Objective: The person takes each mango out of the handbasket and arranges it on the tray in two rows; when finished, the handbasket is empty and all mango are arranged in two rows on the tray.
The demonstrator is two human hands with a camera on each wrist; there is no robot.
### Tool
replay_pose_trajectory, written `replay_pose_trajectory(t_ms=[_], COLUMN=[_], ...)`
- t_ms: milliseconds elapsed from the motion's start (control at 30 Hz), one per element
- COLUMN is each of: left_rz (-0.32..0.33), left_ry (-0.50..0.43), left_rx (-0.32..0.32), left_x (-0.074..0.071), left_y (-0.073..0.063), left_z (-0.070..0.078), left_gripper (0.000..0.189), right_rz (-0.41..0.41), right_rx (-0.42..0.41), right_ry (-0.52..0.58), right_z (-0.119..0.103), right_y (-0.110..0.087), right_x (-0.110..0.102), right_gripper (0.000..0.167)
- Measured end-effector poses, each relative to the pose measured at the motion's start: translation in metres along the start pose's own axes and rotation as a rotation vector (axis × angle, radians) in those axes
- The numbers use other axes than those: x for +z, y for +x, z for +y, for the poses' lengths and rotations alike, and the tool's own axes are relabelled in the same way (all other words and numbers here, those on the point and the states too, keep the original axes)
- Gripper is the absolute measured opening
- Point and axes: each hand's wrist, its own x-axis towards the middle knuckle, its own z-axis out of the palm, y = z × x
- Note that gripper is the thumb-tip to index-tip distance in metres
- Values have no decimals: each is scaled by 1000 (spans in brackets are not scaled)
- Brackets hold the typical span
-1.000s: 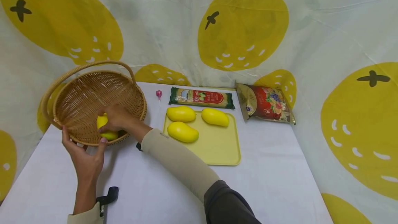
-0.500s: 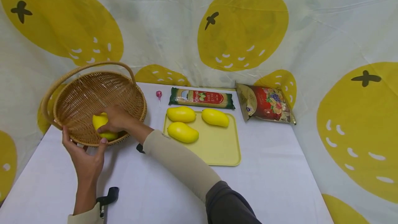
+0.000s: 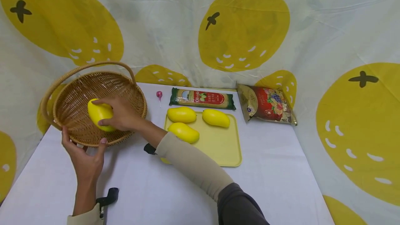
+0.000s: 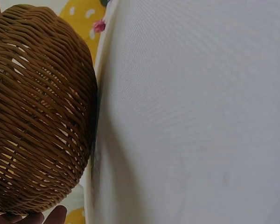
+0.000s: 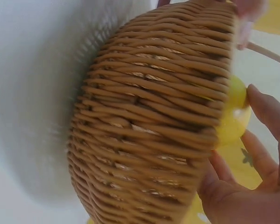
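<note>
My right hand (image 3: 120, 115) grips a yellow mango (image 3: 99, 113) over the inside of a wicker basket (image 3: 70, 110). In the right wrist view the mango (image 5: 235, 114) shows just past the basket's rim, with fingers and thumb around it. The basket tilts toward me, its arched handle standing up at the back. My left hand (image 3: 85, 160) holds the basket's near rim, thumb at the front edge. In the left wrist view the woven side (image 4: 37, 107) fills the left part, fingertips at its lower edge.
Right of the basket, a yellow tray (image 3: 218, 148) bears three mangoes (image 3: 182, 114). Behind it lie a pasta packet (image 3: 203, 99) and a pink lollipop (image 3: 159, 95). A gold and red snack bag (image 3: 268, 103) rests at the back right. A fruit-print curtain (image 3: 156, 27) hangs behind the white table.
My right hand has raised the mango from the basket's near inner side, so more of it shows. The right forearm has shifted slightly right. The left hand keeps its hold on the rim.
</note>
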Motion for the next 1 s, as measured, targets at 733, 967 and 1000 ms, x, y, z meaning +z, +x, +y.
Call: replay_pose_trajectory(t_ms=[733,967,1000], left_rz=[-3,-1,0], left_ry=[-19,-32,-30], left_rx=[19,29,28], left_x=[0,-1,-1], left_y=[2,5,6], left_z=[-4,-7,-7], left_gripper=[110,108,108], right_rz=[175,219,222], right_rx=[-194,-226,-218], right_ry=[159,236,250], right_z=[19,30,32], right_y=[-64,-86,-89], right_x=[-57,-70,-72], right_gripper=[67,66,66])
